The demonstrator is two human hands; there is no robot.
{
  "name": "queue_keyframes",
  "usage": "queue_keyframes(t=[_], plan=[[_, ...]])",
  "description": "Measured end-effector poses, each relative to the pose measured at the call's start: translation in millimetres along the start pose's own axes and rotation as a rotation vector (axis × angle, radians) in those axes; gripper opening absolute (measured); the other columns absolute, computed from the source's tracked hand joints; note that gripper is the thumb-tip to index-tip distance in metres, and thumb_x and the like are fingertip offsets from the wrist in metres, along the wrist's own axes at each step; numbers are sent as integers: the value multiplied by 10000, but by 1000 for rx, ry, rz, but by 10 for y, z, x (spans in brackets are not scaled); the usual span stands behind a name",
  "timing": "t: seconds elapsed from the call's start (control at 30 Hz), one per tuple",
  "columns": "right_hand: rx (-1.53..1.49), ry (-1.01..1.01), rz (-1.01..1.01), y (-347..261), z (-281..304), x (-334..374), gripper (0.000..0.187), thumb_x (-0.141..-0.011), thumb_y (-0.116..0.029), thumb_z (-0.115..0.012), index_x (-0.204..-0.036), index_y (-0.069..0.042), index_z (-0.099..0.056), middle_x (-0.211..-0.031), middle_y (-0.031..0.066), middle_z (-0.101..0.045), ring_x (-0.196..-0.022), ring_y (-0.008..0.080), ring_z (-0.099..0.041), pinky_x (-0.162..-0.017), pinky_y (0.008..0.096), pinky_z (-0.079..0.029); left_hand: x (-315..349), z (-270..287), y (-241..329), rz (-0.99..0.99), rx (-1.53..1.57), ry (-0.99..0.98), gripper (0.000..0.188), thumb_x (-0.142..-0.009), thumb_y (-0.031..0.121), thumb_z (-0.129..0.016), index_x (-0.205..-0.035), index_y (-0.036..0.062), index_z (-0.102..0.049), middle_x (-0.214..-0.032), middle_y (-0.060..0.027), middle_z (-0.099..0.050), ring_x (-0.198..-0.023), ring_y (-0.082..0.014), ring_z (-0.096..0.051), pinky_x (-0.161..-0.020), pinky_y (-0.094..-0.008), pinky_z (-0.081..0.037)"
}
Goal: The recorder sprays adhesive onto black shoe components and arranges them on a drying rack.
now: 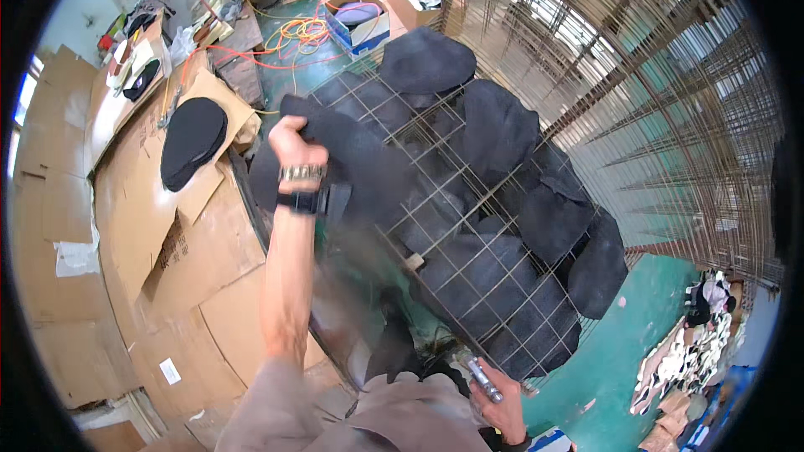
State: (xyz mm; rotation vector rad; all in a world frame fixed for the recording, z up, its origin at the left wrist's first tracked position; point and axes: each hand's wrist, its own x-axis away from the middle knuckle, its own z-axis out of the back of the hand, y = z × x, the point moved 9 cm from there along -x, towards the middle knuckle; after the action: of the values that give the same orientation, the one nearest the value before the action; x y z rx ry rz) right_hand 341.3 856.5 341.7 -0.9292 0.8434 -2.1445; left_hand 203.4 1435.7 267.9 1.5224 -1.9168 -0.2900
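Observation:
My left hand is closed on the edge of a floppy dark felt beret-like piece, raised between the cardboard-covered table and the wire rack. Part of that piece is blurred. Low in the view, my right hand is wrapped round a small silver cylindrical tool, beside the rack's near end. Several similar dark pieces, one of them a rounded one, lie on and beneath the wire grid of the rack. On the table to the left rests a flat black stack of them.
Cardboard sheets cover the table on the left. Tall stacked wire racks stand at the right. An orange hose coils on the green floor near an open box. A pile of scraps lies at the lower right.

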Motion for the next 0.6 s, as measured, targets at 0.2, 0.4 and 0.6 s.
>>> queue_keyframes(t=[0.2, 0.4, 0.6], plan=[[48, -1, 33, -137, -176, -264, 502, -840, -58, -787, -1327, 12, -688, -1018, 217, -752, -866, 299, -745, -806, 366, -563, -1898, -763, 82, -159, -420, -132, 103, -803, 26, -602, -718, 84, -598, -790, -44, -660, -709, -237, -653, -735, -397, -551], [48, -33, -82, -72, -334, -435, 490, -841, -61, -790, -1315, 16, -689, -1066, 247, -748, -924, 365, -754, -831, 391, -568, -1843, -1073, 191, -76, 130, -365, 140, -796, 40, -569, -910, 25, -649, -973, -133, -724, -930, -356, -727, -957, -534, -588], [110, -67, -13, -46, -443, -606, 496, -844, -62, -784, -1324, 14, -687, -1124, 267, -739, -991, 400, -745, -877, 415, -566, -1544, 713, -449, 202, 0, -69, 318, -726, 54, -546, -1010, 2, -681, -1098, -132, -735, -1121, -384, -687, -1074, -582, -515]])
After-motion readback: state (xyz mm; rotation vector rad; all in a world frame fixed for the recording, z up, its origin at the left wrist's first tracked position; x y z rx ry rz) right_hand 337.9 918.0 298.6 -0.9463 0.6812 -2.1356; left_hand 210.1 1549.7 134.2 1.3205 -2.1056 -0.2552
